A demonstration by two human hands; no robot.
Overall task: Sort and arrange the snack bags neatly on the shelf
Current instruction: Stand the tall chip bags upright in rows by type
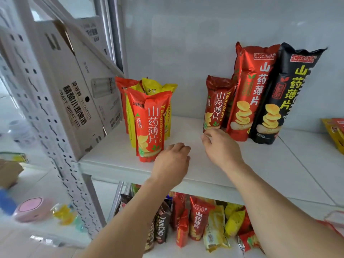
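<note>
On the white shelf point(260, 164), the loosely curled, empty left hand point(172, 161) is at 3 o'clock of the orange-red crinkled foil snack bag point(149, 127); the right hand point(221, 146), fingers relaxed, touches the small dark-red foil bag point(216, 105) at 12 o'clock.

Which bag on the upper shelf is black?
The tall black bag, standing upright at the right end of the row by the wall. Beside it is a tall red bag; the other standing bags are red, orange or yellow.
</note>
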